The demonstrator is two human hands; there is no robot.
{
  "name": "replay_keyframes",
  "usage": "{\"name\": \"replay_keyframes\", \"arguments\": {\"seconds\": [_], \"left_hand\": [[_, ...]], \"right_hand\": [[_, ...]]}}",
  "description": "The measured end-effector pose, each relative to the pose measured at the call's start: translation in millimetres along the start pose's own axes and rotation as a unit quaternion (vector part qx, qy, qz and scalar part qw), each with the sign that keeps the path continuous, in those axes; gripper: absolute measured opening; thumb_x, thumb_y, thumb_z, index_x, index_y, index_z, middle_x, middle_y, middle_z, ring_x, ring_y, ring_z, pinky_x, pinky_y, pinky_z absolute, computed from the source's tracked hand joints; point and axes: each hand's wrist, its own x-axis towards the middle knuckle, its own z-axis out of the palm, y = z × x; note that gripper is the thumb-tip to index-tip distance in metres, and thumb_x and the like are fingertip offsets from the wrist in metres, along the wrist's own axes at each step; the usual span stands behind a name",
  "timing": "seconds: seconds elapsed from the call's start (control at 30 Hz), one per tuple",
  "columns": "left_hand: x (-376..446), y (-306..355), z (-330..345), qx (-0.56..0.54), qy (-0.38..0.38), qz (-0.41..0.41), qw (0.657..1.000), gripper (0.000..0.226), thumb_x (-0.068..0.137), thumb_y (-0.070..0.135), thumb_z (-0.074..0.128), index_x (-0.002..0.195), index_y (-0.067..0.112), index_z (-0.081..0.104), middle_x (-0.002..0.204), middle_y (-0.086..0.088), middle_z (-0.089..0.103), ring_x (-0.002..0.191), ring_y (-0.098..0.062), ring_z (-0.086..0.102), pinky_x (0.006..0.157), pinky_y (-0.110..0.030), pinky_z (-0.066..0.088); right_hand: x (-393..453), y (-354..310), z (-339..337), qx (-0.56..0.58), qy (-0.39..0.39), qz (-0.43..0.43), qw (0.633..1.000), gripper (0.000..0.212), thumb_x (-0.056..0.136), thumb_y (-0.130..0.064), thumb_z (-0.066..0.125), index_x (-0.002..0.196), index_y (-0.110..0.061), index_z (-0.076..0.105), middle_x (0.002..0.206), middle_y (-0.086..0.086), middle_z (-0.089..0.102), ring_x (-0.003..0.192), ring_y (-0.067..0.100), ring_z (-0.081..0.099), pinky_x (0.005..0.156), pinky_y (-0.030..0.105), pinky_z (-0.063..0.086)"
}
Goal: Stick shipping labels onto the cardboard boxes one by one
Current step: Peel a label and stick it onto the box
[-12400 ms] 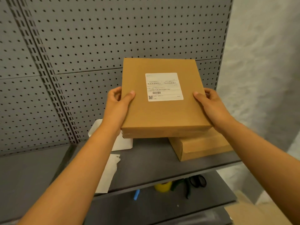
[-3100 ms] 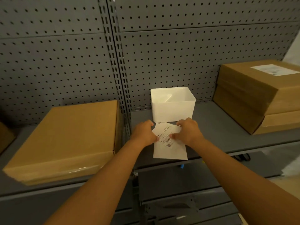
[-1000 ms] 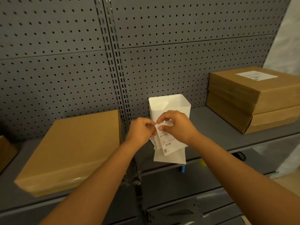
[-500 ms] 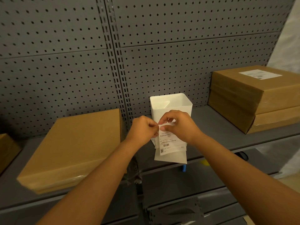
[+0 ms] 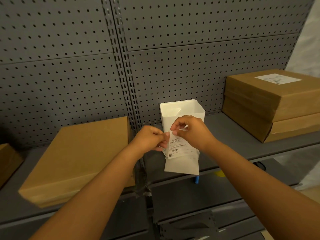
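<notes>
Both hands meet over the middle of the grey shelf. My left hand (image 5: 150, 139) pinches the left edge of a white shipping label (image 5: 178, 146) and its backing. My right hand (image 5: 189, 131) pinches the label's top corner between thumb and fingertips. The printed label hangs upright with barcode and QR code at its lower left. A plain cardboard box (image 5: 78, 158) without a label lies flat on the shelf to the left. At the right, two cardboard boxes are stacked (image 5: 275, 108); the top one carries a stuck label (image 5: 278, 78).
A white plastic bin (image 5: 181, 110) stands behind my hands against the grey pegboard (image 5: 173, 58). A blank white sheet (image 5: 181, 166) lies on the shelf edge (image 5: 259, 153) below the label. Another box corner (image 5: 8, 161) shows at far left. Small items lie on the lower shelf.
My hands have stayed together at the label. The right fingers have shifted up to its top corner and the label now hangs a little straighter.
</notes>
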Motion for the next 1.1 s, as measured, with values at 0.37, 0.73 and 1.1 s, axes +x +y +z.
{"name": "replay_keyframes", "arguments": {"seconds": [0.37, 0.73, 1.1], "left_hand": [[-5.6, 15.5, 2.5, -0.179, 0.028, -0.127, 0.975, 0.015, 0.087, 0.02, 0.067, 0.091, 0.006, 0.07, 0.072, -0.004, 0.067, 0.062, -0.01, 0.062, 0.059, -0.02, 0.056], [-4.4, 15.9, 6.4, -0.185, 0.081, -0.118, 0.972, 0.006, 0.085, 0.009, 0.069, 0.09, 0.005, 0.067, 0.075, -0.008, 0.067, 0.061, -0.01, 0.062, 0.049, -0.014, 0.052], [-8.5, 15.9, 4.7, -0.101, 0.079, -0.054, 0.99, 0.018, 0.083, 0.008, 0.067, 0.101, 0.012, 0.066, 0.082, -0.002, 0.073, 0.065, -0.006, 0.066, 0.052, -0.016, 0.049]], "right_hand": [[-2.8, -2.9, 2.5, 0.002, -0.006, -0.025, 1.0, 0.011, 0.081, -0.017, 0.073, 0.09, -0.022, 0.068, 0.093, -0.005, 0.065, 0.087, 0.008, 0.056, 0.072, 0.012, 0.041], [-4.3, -2.6, 8.5, -0.028, -0.003, -0.018, 0.999, 0.013, 0.081, -0.021, 0.074, 0.094, -0.021, 0.07, 0.097, -0.006, 0.066, 0.088, 0.008, 0.057, 0.071, 0.011, 0.04], [-7.1, -2.9, 10.2, -0.02, -0.005, -0.01, 1.0, 0.008, 0.081, -0.023, 0.074, 0.088, -0.021, 0.07, 0.091, -0.005, 0.067, 0.085, 0.009, 0.06, 0.078, 0.025, 0.051]]}}
